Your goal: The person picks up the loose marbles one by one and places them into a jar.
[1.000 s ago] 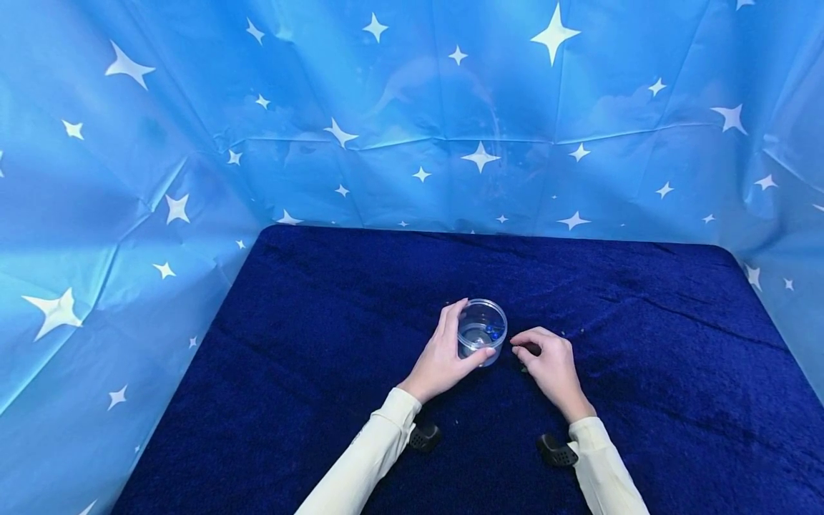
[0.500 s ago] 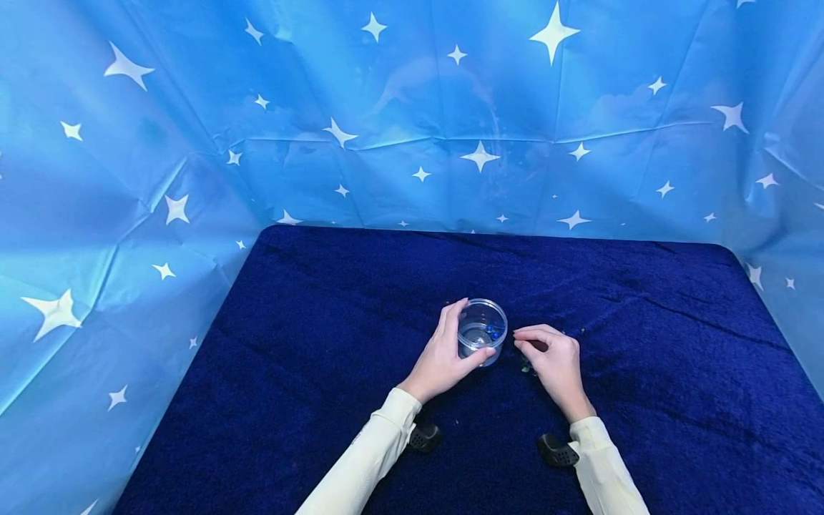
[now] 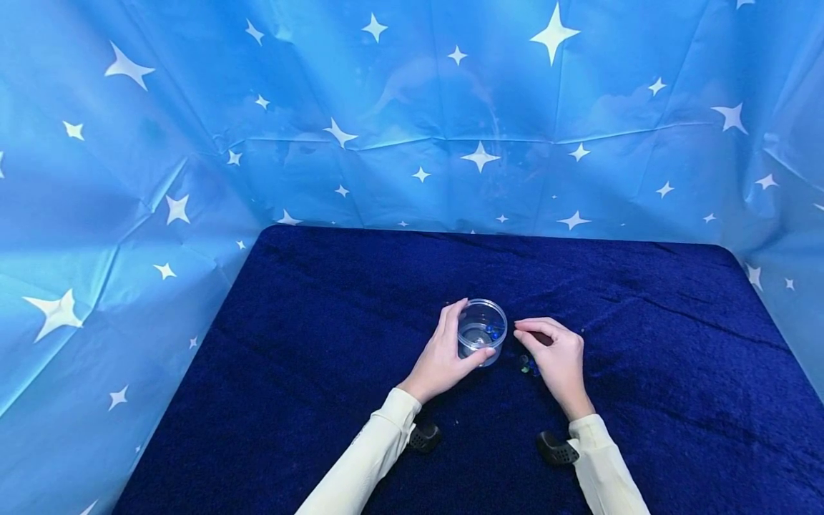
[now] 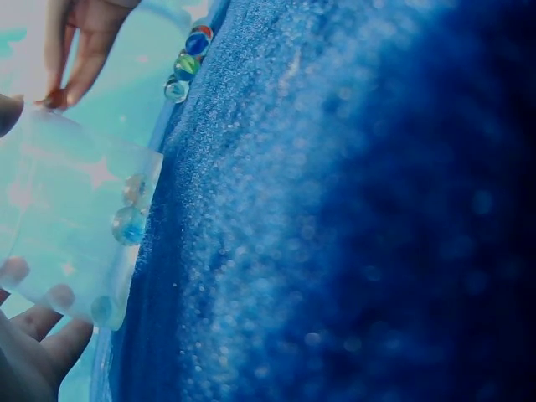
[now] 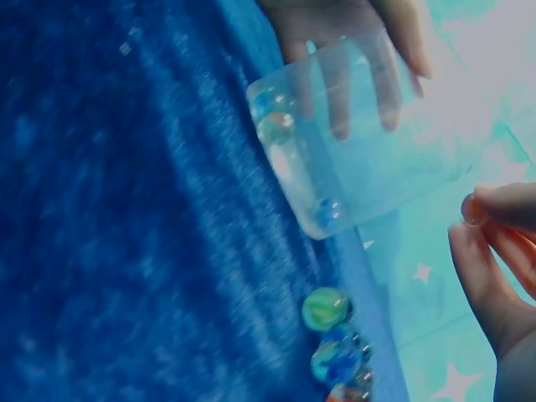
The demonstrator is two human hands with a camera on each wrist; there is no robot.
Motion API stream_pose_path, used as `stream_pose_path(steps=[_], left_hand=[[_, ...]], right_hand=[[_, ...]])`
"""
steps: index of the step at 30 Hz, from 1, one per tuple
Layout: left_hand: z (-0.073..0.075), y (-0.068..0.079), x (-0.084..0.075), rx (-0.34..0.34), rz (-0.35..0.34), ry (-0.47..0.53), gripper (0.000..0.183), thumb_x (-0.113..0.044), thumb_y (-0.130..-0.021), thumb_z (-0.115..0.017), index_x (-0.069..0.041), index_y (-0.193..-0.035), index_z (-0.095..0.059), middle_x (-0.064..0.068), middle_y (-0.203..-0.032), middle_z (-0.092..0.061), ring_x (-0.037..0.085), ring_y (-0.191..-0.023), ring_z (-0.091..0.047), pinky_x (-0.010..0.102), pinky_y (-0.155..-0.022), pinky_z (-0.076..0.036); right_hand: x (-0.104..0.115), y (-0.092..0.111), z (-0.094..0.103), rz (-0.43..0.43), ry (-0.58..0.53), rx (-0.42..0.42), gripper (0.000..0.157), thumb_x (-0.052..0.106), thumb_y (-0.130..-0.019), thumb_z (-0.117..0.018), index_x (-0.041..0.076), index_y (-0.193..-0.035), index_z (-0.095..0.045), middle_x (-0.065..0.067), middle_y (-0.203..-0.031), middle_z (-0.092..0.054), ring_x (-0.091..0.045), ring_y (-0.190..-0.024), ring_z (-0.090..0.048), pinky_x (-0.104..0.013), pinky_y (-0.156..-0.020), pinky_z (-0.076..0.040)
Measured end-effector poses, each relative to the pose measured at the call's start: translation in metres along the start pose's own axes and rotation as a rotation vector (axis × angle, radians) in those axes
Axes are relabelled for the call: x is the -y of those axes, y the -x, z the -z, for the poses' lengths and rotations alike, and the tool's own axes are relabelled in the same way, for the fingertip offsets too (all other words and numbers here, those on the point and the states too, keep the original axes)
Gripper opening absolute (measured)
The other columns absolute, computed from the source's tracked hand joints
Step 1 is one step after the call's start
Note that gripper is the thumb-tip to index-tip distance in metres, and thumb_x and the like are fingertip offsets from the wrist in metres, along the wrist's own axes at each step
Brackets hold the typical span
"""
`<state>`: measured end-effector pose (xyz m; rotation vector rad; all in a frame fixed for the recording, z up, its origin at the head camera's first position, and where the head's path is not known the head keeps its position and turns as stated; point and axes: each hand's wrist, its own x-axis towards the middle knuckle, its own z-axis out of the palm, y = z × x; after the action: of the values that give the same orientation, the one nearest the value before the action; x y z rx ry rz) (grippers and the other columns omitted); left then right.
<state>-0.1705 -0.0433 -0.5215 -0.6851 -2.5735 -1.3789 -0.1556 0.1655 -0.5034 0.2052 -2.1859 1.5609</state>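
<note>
Hanging behind and to either side, one blue backdrop (image 3: 412, 86) with white stars fills much of the head view. Below it spreads one table (image 3: 335, 293) covered in dark blue cloth. Two pale sleeves (image 3: 360, 458) reach in from the near side, each with a black wrist piece (image 3: 556, 450) beside its cuff. The two hands come next: the left hand (image 3: 444, 357) is spread wide round one clear cup (image 4: 75, 209), thumb on the near side and fingers on the far side, while the right hand (image 3: 560, 361) is just to the cup's right, not touching it, its thumb and fingertips drawn narrow in a pinch. Inside the cup, the head view gives only a blue cluster, but both wrist views show three marbles (image 4: 129, 226) low down through the wall. Outside, near the right hand, a row of loose marbles (image 5: 325, 310) lies on the cloth; the head view shows merely a green and blue patch there, whereas the right wrist view shows green, blue and red ones, at least three, too crowded to count surely. One reddish marble (image 5: 475, 210), hardly visible from the head, sits between the right thumb and finger.
</note>
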Motion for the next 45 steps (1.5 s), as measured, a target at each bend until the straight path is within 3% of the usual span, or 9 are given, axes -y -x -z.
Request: stream_pose_path(steps=[4,10,15,20,33,41,45], left_hand=[[0.0,0.0,0.0,0.003,0.004,0.003,0.089,-0.032,-0.089,-0.081,0.001,-0.155,-0.031,0.016,-0.151,-0.041,0.034,-0.138,-0.049,0.045,-0.114,-0.04],[0.0,0.0,-0.001,0.011,0.016,0.004,0.089,-0.033,-0.089,-0.081,0.0,-0.155,-0.03,0.015,-0.152,-0.041,0.034,-0.138,-0.049,0.045,-0.114,-0.04],[0.001,0.0,0.0,0.009,0.009,0.008,0.089,-0.033,-0.089,-0.081,0.0,-0.155,-0.03,0.015,-0.151,-0.041,0.034,-0.137,-0.05,0.045,-0.113,-0.04],[0.0,0.0,0.001,0.009,0.003,0.007,0.089,-0.032,-0.089,-0.081,0.001,-0.155,-0.03,0.016,-0.151,-0.041,0.034,-0.137,-0.05,0.046,-0.114,-0.04],[0.0,0.001,0.0,0.007,-0.002,-0.007,0.089,-0.031,-0.089,-0.081,0.002,-0.154,-0.031,0.019,-0.149,-0.043,0.035,-0.135,-0.051,0.047,-0.113,-0.041],[0.001,0.001,-0.001,0.015,0.005,-0.012,0.09,-0.032,-0.089,-0.081,0.001,-0.155,-0.03,0.018,-0.149,-0.042,0.034,-0.135,-0.051,0.046,-0.113,-0.041],[0.002,0.001,-0.001,0.019,0.017,-0.005,0.091,-0.033,-0.089,-0.081,0.0,-0.156,-0.029,0.017,-0.15,-0.042,0.033,-0.136,-0.05,0.046,-0.113,-0.041]], right_hand=[[0.008,-0.003,-0.003,0.014,-0.064,-0.046,0.009,-0.01,-0.082,-0.081,-0.004,-0.089,-0.08,-0.017,-0.092,-0.076,0.003,-0.085,-0.066,-0.01,-0.076,-0.05],[0.031,-0.006,-0.004,0.019,-0.089,-0.07,0.007,-0.017,-0.082,-0.076,-0.015,-0.088,-0.075,-0.026,-0.092,-0.073,0.0,-0.084,-0.066,-0.011,-0.076,-0.051],[0.023,-0.008,-0.006,0.056,-0.146,-0.055,0.005,-0.011,-0.084,-0.079,-0.008,-0.089,-0.078,-0.021,-0.094,-0.075,-0.001,-0.089,-0.069,-0.013,-0.08,-0.053],[0.029,-0.01,-0.009,0.07,-0.18,-0.041,0.006,-0.01,-0.085,-0.079,-0.007,-0.09,-0.079,-0.02,-0.095,-0.075,-0.004,-0.091,-0.069,-0.015,-0.081,-0.054],[0.074,-0.014,-0.019,0.093,-0.12,-0.021,0.007,-0.019,-0.081,-0.076,-0.016,-0.088,-0.075,-0.027,-0.092,-0.073,-0.009,-0.087,-0.069,-0.015,-0.079,-0.055],[0.075,-0.015,-0.024,0.078,-0.109,-0.007,0.006,-0.016,-0.081,-0.078,-0.015,-0.086,-0.074,-0.025,-0.09,-0.072,-0.017,-0.086,-0.07,-0.02,-0.08,-0.057],[0.066,-0.016,-0.028,0.079,-0.095,0.003,0.007,-0.017,-0.081,-0.078,-0.013,-0.086,-0.075,-0.025,-0.09,-0.073,-0.022,-0.086,-0.071,-0.028,-0.08,-0.059]])
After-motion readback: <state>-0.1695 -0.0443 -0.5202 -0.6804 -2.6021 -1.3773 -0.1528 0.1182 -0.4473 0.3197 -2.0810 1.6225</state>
